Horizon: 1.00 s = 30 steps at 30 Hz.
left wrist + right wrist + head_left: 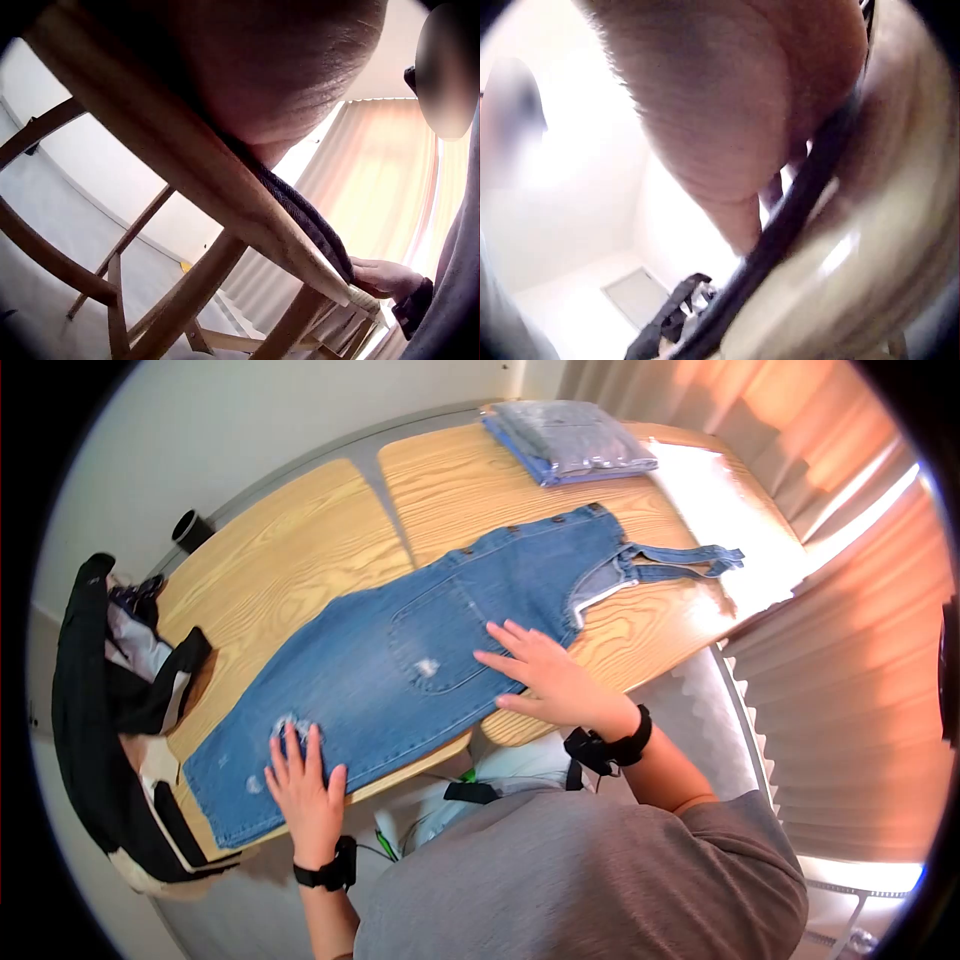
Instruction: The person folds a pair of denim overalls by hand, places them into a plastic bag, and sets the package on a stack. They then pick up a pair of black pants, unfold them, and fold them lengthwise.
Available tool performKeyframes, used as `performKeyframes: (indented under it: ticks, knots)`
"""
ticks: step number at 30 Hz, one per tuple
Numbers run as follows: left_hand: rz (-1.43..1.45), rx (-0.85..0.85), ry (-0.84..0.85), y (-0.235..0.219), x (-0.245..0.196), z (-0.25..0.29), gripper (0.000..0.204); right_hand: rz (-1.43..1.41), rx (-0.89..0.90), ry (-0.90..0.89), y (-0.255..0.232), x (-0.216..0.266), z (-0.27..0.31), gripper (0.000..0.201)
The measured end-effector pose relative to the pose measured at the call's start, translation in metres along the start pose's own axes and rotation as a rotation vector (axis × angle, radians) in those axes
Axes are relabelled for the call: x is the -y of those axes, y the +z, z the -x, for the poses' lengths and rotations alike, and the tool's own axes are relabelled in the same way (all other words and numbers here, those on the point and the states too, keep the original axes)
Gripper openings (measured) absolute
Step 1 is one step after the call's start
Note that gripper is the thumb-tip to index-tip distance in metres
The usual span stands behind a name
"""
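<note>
One denim overall (pixel 420 660) lies flat on the desk (pixel 300 550). Both hands, left (pixel 303 788) and right (pixel 548 675), press it with straight, spread fingers (pixel 500 630), gripping nothing. No writing is readable.

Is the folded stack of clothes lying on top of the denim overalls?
No, the folded stack lies apart at the table's far edge, bare wood separating it from the denim overalls.

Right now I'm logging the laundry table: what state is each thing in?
Blue denim overalls: spread flat, straps out.
Left hand: flat, pressing a leg end.
Right hand: flat, pressing the middle.
Folded blue-grey clothes: stacked.
Black and white garment: draped over table's edge.
</note>
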<state>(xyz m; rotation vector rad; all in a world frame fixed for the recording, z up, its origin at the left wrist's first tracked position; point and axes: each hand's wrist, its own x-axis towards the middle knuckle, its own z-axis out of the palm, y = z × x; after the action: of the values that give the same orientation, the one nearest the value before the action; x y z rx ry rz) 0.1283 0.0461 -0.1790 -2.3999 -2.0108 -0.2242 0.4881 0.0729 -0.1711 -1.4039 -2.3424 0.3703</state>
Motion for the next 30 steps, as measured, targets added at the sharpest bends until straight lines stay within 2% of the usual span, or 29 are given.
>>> performKeyframes:
  ticks: [1,3,4,6,7,9,13,15,19,20,21,23,25,27,28,29,30]
  knots:
    - [-0.015,0.014,-0.02,0.0,0.003,0.0,0.058,0.016,-0.006,0.015,-0.014,-0.011,0.006,0.052]
    - [-0.03,0.034,-0.021,0.0,0.013,0.002,0.059,-0.505,-0.031,0.237,-0.043,-0.028,0.02,0.048]
    - [-0.019,0.054,-0.024,-0.002,0.019,0.003,0.06,-0.814,-0.24,0.43,-0.051,-0.031,0.027,0.038]
    - [0.002,0.047,-0.008,-0.002,0.039,0.007,0.06,-1.165,-0.761,0.558,-0.054,-0.066,0.042,0.034]
    - [0.017,0.034,-0.004,-0.001,0.049,0.009,0.06,-1.155,-0.77,0.564,-0.054,-0.086,0.054,0.034]
    - [0.023,0.054,0.0,-0.002,0.066,0.012,0.061,-1.581,-1.189,0.885,-0.054,-0.116,0.076,0.04]
    - [0.001,0.044,-0.009,0.002,0.084,0.016,0.062,-1.72,-1.286,0.928,-0.065,-0.128,0.072,0.047]
    - [-0.019,0.032,-0.001,0.004,0.089,0.016,0.063,-1.941,-1.179,0.916,-0.075,-0.143,0.062,0.048]
    - [-0.011,0.025,-0.001,0.004,0.089,0.017,0.063,-2.107,-0.981,0.928,-0.084,-0.185,0.043,0.046]
    - [-0.014,0.024,0.001,0.005,0.089,0.017,0.063,-2.13,-0.879,0.882,-0.089,-0.193,0.041,0.034]
    - [-0.016,0.023,0.002,0.006,0.09,0.017,0.064,-2.13,-0.876,0.876,-0.093,-0.198,0.034,0.034]
    - [-0.009,0.029,-0.007,0.004,0.088,0.017,0.064,-1.839,-0.98,1.086,-0.097,-0.207,0.024,0.023]
    - [-0.004,0.033,-0.02,0.003,0.087,0.017,0.064,-1.836,-1.037,1.104,-0.101,-0.214,0.018,0.017]
    - [0.018,0.041,-0.015,0.002,0.087,0.018,0.064,-1.689,-1.023,1.058,-0.105,-0.234,0.021,0.016]
    - [0.014,0.043,-0.029,0.002,0.088,0.018,0.064,-1.747,-1.096,0.952,-0.114,-0.219,0.02,0.009]
    - [0.027,0.038,-0.011,0.003,0.088,0.017,0.063,-1.778,-1.139,0.77,-0.11,-0.231,0.026,0.011]
    - [0.039,0.033,0.008,0.002,0.088,0.017,0.063,-1.821,-1.131,0.77,-0.109,-0.228,0.027,0.015]
